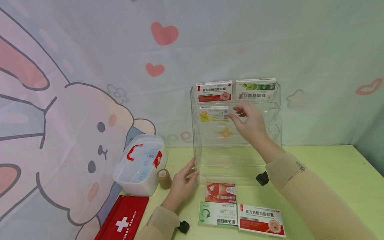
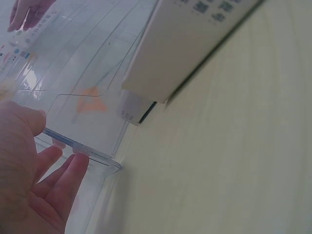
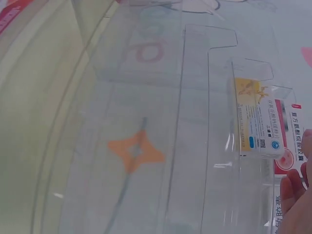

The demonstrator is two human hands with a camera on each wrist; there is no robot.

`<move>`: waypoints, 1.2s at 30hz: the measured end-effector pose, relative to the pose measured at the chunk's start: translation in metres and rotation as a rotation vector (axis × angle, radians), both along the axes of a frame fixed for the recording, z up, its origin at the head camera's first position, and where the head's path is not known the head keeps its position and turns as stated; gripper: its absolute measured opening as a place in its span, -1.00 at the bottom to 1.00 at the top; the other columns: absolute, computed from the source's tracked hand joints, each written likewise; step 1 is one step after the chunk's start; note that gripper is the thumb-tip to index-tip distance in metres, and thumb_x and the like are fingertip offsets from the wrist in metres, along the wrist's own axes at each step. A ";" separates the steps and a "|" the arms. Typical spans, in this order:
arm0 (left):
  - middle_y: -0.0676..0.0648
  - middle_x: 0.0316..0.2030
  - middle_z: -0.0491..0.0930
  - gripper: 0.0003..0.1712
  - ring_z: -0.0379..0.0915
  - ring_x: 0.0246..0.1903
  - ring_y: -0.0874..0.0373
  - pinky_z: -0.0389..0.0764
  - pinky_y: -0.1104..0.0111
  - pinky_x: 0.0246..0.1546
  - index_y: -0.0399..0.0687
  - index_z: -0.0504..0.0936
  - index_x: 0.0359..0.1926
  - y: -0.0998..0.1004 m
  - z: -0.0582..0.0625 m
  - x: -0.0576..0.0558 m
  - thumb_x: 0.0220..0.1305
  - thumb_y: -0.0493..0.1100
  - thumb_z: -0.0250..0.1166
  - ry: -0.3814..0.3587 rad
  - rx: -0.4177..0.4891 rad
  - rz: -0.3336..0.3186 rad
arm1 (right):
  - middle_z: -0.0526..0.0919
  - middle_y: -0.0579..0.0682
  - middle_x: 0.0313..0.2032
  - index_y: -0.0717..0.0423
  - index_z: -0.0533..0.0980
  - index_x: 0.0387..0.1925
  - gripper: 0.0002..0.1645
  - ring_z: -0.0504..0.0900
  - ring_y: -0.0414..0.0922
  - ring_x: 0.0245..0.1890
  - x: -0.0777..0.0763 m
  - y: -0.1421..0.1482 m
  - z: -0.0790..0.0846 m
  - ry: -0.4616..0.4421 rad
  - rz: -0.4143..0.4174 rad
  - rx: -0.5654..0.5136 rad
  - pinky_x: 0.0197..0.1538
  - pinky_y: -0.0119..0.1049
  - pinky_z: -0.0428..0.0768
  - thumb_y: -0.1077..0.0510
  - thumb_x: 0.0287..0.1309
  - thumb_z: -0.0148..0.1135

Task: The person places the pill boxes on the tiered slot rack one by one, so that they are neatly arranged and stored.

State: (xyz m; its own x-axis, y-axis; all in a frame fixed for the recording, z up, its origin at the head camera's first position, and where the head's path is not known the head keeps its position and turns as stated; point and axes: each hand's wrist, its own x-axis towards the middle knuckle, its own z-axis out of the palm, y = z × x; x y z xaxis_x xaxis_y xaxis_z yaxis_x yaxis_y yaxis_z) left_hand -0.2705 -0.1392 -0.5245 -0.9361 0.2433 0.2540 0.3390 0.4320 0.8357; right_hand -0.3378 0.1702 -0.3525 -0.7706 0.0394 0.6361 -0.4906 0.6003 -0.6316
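A clear tiered display rack (image 1: 240,156) stands upright on the table. My left hand (image 1: 182,186) holds its lower left side edge; in the left wrist view the thumb lies on one side of the clear panel (image 2: 83,146) and the fingers on the other. My right hand (image 1: 250,121) is beside the yellow and white medicine box (image 1: 213,114) in the second tier. Its fingers are parted and hold nothing. In the top tier sit a red and white medicine box (image 1: 214,91) and a green and white medicine box (image 1: 255,89).
Before the rack lie an orange-red box (image 1: 220,192), a green-white box (image 1: 218,214) and a red-white box (image 1: 261,220). To the left are a tan bandage roll (image 1: 164,179), a lidded plastic case (image 1: 141,163) and a red first aid pouch (image 1: 123,216). A printed cloth hangs behind.
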 end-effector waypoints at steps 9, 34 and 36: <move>-0.10 0.57 0.51 -0.23 0.69 0.36 -0.12 0.78 0.07 0.28 0.36 0.33 0.70 0.000 0.001 0.001 0.62 -0.15 0.33 0.000 0.001 0.009 | 0.75 0.20 0.15 0.29 0.61 0.24 -0.56 0.75 0.12 0.12 0.046 0.022 -0.027 -0.054 0.086 -0.050 0.20 -0.55 0.70 0.12 0.50 0.42; -0.17 0.54 0.54 -0.25 0.72 0.33 -0.13 0.82 0.08 0.22 0.15 0.35 0.70 0.000 -0.001 0.000 0.60 -0.19 0.35 0.033 0.001 0.013 | 0.84 0.00 0.08 0.12 0.59 0.32 -0.48 0.74 -0.49 0.06 0.187 0.067 -0.121 -0.290 0.142 0.000 0.16 -0.75 0.63 0.17 0.40 0.51; -0.16 0.54 0.54 -0.24 0.71 0.33 -0.12 0.81 0.07 0.23 0.16 0.35 0.70 0.000 0.000 0.001 0.60 -0.18 0.35 0.027 -0.002 0.011 | 0.84 0.02 0.07 0.12 0.60 0.31 -0.46 0.74 -0.49 0.06 0.190 0.072 -0.128 -0.279 0.147 0.000 0.15 -0.73 0.65 0.21 0.36 0.54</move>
State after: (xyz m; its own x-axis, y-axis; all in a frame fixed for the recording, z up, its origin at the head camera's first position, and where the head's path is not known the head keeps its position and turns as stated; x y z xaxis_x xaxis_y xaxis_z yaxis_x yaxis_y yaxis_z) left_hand -0.2697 -0.1389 -0.5245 -0.9316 0.2332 0.2787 0.3565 0.4376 0.8255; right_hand -0.1474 0.2419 -0.4804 -0.9130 -0.0856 0.3989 -0.3798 0.5357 -0.7542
